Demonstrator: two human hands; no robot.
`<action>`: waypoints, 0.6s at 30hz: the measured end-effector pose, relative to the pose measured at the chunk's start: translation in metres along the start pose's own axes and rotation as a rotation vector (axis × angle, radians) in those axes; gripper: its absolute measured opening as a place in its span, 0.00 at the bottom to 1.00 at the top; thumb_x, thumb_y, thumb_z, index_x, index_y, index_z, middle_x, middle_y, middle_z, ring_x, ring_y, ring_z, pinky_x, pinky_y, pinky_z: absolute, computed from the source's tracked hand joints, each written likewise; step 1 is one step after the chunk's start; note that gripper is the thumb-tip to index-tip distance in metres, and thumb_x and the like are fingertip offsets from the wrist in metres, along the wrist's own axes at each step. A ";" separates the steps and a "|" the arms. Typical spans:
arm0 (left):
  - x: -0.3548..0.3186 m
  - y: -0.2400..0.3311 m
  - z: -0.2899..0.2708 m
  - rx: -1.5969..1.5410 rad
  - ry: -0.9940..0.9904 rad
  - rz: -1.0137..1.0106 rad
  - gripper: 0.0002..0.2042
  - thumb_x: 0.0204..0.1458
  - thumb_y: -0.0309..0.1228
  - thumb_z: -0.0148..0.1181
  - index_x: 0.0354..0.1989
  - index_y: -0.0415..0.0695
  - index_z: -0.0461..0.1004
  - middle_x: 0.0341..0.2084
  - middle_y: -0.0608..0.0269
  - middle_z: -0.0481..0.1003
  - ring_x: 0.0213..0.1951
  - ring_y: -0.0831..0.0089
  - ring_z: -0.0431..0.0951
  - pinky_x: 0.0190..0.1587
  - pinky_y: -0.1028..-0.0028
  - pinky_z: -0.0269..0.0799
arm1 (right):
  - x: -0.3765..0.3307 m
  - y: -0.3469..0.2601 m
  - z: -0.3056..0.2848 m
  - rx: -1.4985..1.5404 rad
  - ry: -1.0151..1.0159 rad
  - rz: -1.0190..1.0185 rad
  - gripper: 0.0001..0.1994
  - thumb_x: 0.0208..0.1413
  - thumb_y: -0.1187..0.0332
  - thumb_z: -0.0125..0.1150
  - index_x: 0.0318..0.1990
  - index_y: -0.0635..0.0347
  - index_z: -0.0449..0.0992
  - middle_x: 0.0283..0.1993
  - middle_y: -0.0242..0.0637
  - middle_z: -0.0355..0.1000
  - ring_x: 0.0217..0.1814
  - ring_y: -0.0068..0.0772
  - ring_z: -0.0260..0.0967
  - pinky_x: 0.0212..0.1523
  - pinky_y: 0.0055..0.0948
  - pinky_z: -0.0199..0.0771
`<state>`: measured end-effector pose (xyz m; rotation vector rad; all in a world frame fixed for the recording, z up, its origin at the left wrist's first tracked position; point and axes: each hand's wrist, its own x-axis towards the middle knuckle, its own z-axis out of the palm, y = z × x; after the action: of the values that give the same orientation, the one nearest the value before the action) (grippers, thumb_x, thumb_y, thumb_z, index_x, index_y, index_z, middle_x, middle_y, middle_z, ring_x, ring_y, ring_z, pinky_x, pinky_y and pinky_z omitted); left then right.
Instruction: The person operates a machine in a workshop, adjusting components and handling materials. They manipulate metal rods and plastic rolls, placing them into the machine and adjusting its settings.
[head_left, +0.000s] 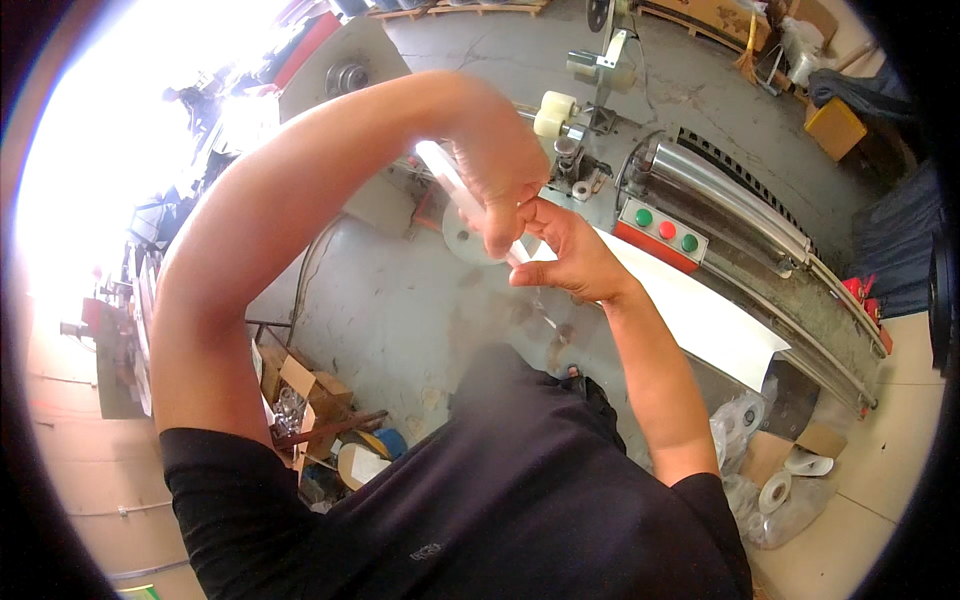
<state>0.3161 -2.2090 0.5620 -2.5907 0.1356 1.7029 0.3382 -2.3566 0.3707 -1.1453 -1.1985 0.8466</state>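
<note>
A narrow white, glossy band slants between my two hands at chest height; whether it is a strip or the edge of a thin roll, I cannot tell. My left hand is curled around its middle from above, knuckles up. Close below, my right hand has thumb and fingers bent about the lower end, and the fingertips of both hands meet there. Part of the band is hidden by the fingers. Behind my right forearm, a wide white sheet hangs along the machine.
The machine carries a steel roller, cream rollers and a box with green and red buttons. Cardboard boxes stand at lower left. Plastic-wrapped rolls lie at lower right. Grey floor lies beneath my arms.
</note>
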 end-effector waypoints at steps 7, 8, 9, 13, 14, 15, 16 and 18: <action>-0.019 -0.057 0.000 -0.135 0.799 0.234 0.29 0.52 0.47 0.70 0.57 0.41 0.75 0.49 0.58 0.80 0.54 0.64 0.79 0.56 0.67 0.73 | 0.017 0.021 -0.018 0.184 0.240 0.046 0.23 0.46 0.65 0.83 0.44 0.52 0.71 0.51 0.30 0.73 0.67 0.31 0.65 0.76 0.39 0.50; -0.020 -0.079 0.007 -0.197 1.012 0.333 0.28 0.55 0.46 0.69 0.58 0.40 0.74 0.50 0.58 0.79 0.55 0.64 0.79 0.57 0.68 0.73 | 0.022 0.026 -0.019 0.225 0.275 0.032 0.23 0.47 0.65 0.83 0.44 0.52 0.71 0.51 0.30 0.73 0.67 0.32 0.65 0.76 0.39 0.50; -0.012 -0.099 0.014 -0.392 1.160 0.365 0.27 0.57 0.46 0.67 0.58 0.39 0.74 0.51 0.57 0.79 0.55 0.65 0.78 0.58 0.67 0.73 | 0.024 0.030 -0.023 0.205 0.302 0.016 0.23 0.47 0.65 0.82 0.45 0.52 0.71 0.55 0.32 0.73 0.68 0.33 0.65 0.76 0.38 0.50; 0.040 -0.137 0.057 -1.236 1.413 0.301 0.25 0.64 0.47 0.60 0.58 0.39 0.73 0.53 0.54 0.79 0.56 0.64 0.78 0.61 0.64 0.72 | 0.047 0.044 -0.034 0.239 0.384 0.056 0.24 0.48 0.61 0.82 0.46 0.53 0.71 0.61 0.38 0.72 0.71 0.33 0.64 0.76 0.39 0.50; 0.059 -0.142 0.065 -1.450 1.382 0.255 0.25 0.65 0.48 0.59 0.59 0.39 0.73 0.53 0.54 0.79 0.56 0.64 0.78 0.62 0.62 0.71 | 0.054 0.053 -0.039 0.191 0.414 0.050 0.24 0.49 0.61 0.82 0.47 0.53 0.71 0.61 0.37 0.72 0.71 0.33 0.64 0.76 0.39 0.50; 0.076 -0.147 0.073 -1.535 1.235 0.353 0.27 0.65 0.49 0.58 0.60 0.38 0.72 0.53 0.53 0.79 0.56 0.64 0.78 0.62 0.61 0.71 | 0.063 0.062 -0.041 0.151 0.433 0.048 0.25 0.49 0.61 0.82 0.47 0.53 0.71 0.60 0.37 0.73 0.71 0.33 0.64 0.76 0.39 0.50; 0.094 -0.152 0.078 -1.612 1.080 0.449 0.28 0.66 0.51 0.57 0.61 0.37 0.72 0.53 0.52 0.78 0.56 0.63 0.78 0.63 0.59 0.71 | 0.072 0.067 -0.044 0.110 0.451 0.046 0.25 0.49 0.61 0.82 0.47 0.53 0.70 0.60 0.37 0.73 0.71 0.33 0.64 0.76 0.39 0.50; 0.140 -0.171 0.080 -1.761 0.869 0.697 0.32 0.66 0.51 0.56 0.63 0.32 0.69 0.56 0.50 0.77 0.60 0.63 0.76 0.65 0.58 0.70 | 0.091 0.077 -0.050 0.027 0.461 0.095 0.25 0.50 0.62 0.81 0.48 0.54 0.70 0.61 0.37 0.72 0.70 0.32 0.64 0.75 0.39 0.51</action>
<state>0.3138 -2.0394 0.3992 -4.8043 -1.0079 0.1059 0.4111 -2.2623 0.3208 -1.2965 -0.7556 0.6198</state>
